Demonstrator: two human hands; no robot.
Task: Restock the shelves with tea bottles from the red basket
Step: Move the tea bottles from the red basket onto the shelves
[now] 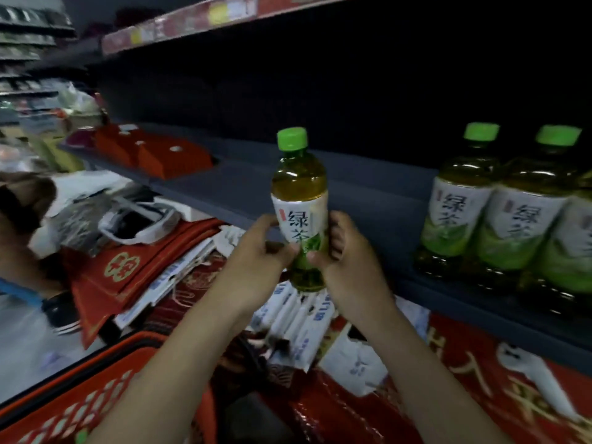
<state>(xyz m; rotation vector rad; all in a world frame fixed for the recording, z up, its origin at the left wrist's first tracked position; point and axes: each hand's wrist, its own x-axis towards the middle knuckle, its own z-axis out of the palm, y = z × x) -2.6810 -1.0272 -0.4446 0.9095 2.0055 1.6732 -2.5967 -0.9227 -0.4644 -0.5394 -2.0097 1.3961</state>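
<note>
A green tea bottle [299, 200] with a bright green cap and a white and green label stands upright in the air in front of the grey shelf [256, 187]. My left hand [259, 254] grips its lower left side. My right hand [346, 261] grips its lower right side, fingers wrapped round the label. Three matching tea bottles [499, 213] stand close together on the shelf at the right. The red basket [96, 398] sits at the bottom left, under my left forearm; its inside is mostly hidden.
Orange-red boxes [163, 158] lie on the shelf at the left. Below the shelf, red printed bags [134, 267] and white packets [298, 331] are piled up. Another person [22, 238] is at the far left edge. An upper shelf edge [198, 20] with price tags runs overhead.
</note>
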